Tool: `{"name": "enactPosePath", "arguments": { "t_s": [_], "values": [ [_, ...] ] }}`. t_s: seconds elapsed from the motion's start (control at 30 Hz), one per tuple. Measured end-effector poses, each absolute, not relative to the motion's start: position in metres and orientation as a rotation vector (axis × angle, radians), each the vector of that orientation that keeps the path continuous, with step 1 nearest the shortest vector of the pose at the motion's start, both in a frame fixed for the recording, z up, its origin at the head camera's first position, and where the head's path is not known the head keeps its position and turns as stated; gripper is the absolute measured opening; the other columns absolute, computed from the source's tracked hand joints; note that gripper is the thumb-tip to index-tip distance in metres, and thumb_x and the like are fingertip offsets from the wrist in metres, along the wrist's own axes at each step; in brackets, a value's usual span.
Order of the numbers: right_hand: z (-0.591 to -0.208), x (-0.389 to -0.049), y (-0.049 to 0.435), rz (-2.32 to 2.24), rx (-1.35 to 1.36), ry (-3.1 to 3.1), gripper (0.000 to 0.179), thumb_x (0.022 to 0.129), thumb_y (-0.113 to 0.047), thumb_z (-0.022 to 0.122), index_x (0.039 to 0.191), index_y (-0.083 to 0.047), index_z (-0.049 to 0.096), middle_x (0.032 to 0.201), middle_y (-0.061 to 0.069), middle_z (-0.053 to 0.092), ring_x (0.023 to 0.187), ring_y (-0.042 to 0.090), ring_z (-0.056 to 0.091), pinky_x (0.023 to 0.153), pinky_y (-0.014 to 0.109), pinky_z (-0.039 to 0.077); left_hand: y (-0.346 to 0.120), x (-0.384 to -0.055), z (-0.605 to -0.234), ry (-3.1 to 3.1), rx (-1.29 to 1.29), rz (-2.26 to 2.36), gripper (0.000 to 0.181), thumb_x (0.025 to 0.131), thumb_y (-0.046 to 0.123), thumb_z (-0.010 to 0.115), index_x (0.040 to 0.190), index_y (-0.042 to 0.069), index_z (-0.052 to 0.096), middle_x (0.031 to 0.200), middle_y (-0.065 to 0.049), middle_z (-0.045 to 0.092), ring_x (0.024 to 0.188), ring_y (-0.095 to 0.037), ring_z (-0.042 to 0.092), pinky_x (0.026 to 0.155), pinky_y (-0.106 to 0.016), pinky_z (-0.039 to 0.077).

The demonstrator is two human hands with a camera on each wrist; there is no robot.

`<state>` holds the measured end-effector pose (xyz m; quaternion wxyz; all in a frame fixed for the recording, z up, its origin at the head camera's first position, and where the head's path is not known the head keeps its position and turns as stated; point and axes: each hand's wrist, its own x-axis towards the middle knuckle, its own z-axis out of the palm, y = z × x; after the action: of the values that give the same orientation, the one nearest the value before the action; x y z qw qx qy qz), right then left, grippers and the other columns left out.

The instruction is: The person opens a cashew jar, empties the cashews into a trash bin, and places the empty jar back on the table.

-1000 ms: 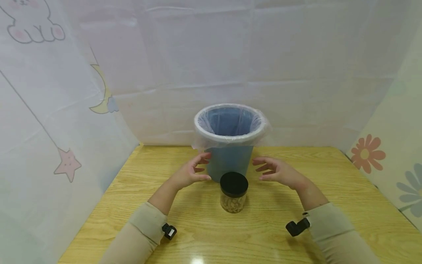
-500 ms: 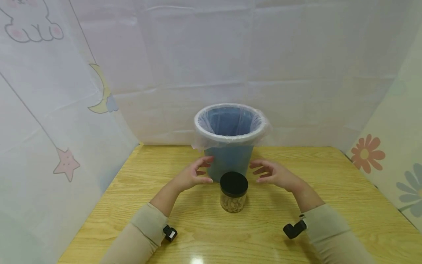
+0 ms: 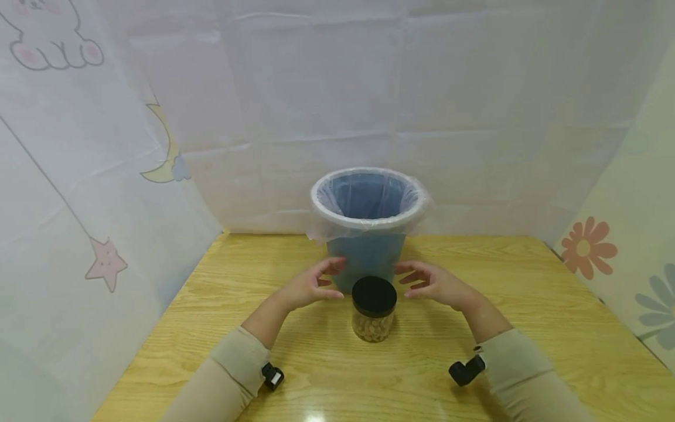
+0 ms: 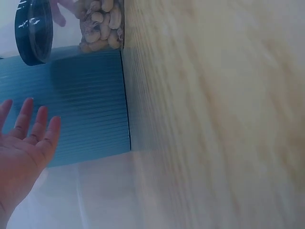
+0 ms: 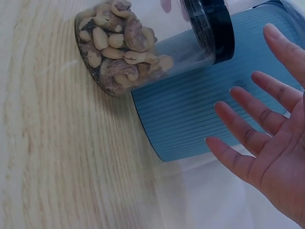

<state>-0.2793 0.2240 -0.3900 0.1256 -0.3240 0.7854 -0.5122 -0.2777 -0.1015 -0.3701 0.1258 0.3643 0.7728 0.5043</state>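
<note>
A clear jar with a black lid stands upright on the wooden table, partly filled with cashews. To its left, my left hand hovers with fingers spread and relaxed, holding nothing. On the other side my right hand mirrors it, palm toward the jar, also holding nothing. Both sets of fingertips are a short way from the jar's lid. Right behind the jar is a blue ribbed trash can, its white rim covered by a thin clear bag. The right wrist view shows the right palm and fingers extended.
The wooden table reaches back to a pale cloth backdrop close behind the trash can. Printed side panels with a star and a flower border it left and right.
Both hands have moved inward and slightly nearer, closing in on the jar from either side. The jar and the trash can have stayed in place.
</note>
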Motion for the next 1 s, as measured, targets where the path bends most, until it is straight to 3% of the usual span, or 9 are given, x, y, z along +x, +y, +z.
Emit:
{"name": "enactPosePath", "arguments": {
  "t_s": [0.27, 0.57, 1.0],
  "values": [
    [-0.397, -0.279, 0.222, -1.503, -0.932, 2.265, 0.06, 0.084, -0.008, 0.065, 0.135, 0.004, 0.036, 0.133, 0.029, 0.036, 0.114, 0.049, 0.04, 0.086, 0.03, 0.047, -0.099, -0.28, -0.377, 2.238, 1.071, 1.433, 0.074, 0.082, 0.008, 0.067, 0.142, 0.001, 0.025, 0.138, -0.026, 0.032, 0.125, -0.043, 0.031, 0.099, -0.056, 0.03],
    [-0.399, -0.278, 0.219, -1.501, -0.904, 2.25, 0.06, 0.085, -0.009, 0.065, 0.137, 0.0, 0.036, 0.135, 0.024, 0.038, 0.115, 0.046, 0.042, 0.084, 0.035, 0.048, -0.095, -0.297, -0.402, 2.306, 1.054, 1.405, 0.075, 0.079, 0.024, 0.073, 0.141, 0.017, 0.032, 0.139, -0.011, 0.038, 0.124, -0.036, 0.035, 0.098, -0.048, 0.036],
    [-0.41, -0.282, 0.213, -1.524, -0.982, 2.225, 0.06, 0.084, -0.011, 0.066, 0.135, 0.004, 0.037, 0.131, 0.026, 0.042, 0.108, 0.04, 0.05, 0.083, 0.033, 0.049, -0.089, -0.298, -0.408, 2.314, 1.028, 1.361, 0.078, 0.077, 0.03, 0.074, 0.141, 0.013, 0.032, 0.137, -0.016, 0.039, 0.122, -0.038, 0.037, 0.095, -0.048, 0.038]
  ]
}}
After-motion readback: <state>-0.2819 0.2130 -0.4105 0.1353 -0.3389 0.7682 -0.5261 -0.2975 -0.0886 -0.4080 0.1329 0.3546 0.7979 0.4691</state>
